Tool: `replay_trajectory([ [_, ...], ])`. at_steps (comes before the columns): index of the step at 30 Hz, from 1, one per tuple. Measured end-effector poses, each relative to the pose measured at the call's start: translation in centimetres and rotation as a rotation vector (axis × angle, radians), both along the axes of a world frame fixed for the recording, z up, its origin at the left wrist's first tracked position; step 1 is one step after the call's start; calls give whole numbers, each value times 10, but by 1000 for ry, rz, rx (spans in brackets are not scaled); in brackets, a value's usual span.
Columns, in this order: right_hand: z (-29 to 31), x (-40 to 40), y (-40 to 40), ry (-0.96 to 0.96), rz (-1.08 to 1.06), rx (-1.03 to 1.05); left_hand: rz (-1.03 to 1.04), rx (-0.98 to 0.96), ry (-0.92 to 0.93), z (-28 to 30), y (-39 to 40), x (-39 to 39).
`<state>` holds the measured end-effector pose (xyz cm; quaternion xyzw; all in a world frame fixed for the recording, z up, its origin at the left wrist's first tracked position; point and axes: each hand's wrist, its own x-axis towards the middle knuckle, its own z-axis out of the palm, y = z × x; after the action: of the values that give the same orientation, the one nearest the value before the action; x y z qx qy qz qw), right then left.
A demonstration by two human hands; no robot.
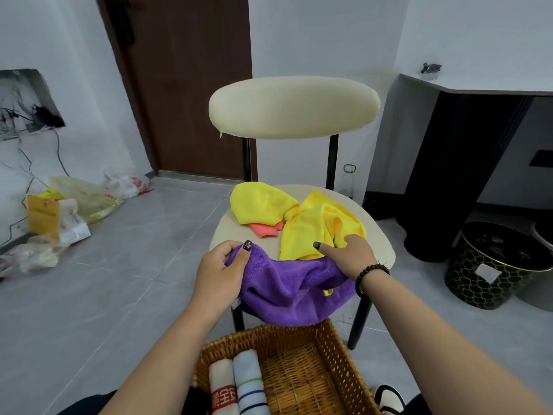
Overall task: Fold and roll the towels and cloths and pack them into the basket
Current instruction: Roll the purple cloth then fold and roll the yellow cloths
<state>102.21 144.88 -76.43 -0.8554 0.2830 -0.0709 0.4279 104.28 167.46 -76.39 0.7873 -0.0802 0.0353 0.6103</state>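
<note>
Two rolled towels [236,384] in the wicker basket [338,351], both hands, left hand [220,272] and right hand [351,256], gripping the purple cloth [290,289].

A cream round chair seat [380,235] carries the loose cloths. Beyond the right hand [350,256] lies a crumpled yellow cloth [317,229]; beyond the left hand [221,271] lies a second yellow cloth [260,205], with a coral cloth [264,229] partly under it. A purple towel [287,289] between the hands drapes over the seat's near edge.
</note>
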Motion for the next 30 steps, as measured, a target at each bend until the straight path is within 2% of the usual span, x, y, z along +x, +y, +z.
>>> replay_trajectory([
  [3,-9,20,-3,33,-59,130,41,38,3,-4,-4,11],
  [5,-14,33,-4,50,-50,126,51,49,13,-4,-7,19],
  [10,-20,64,-7,147,77,-242,16,39,16,0,-13,38],
  [17,6,109,-32,67,64,-448,3,-101,52,11,-7,60],
  [22,34,133,-32,-164,-62,-322,4,-200,114,14,-12,63],
  [23,34,137,-30,-170,-64,-314,3,-211,128,13,-12,64],
  [27,20,141,-20,20,18,-292,-14,-244,159,16,-10,63],
  [30,25,136,-19,-16,3,-296,-20,-314,123,22,-8,60],
])
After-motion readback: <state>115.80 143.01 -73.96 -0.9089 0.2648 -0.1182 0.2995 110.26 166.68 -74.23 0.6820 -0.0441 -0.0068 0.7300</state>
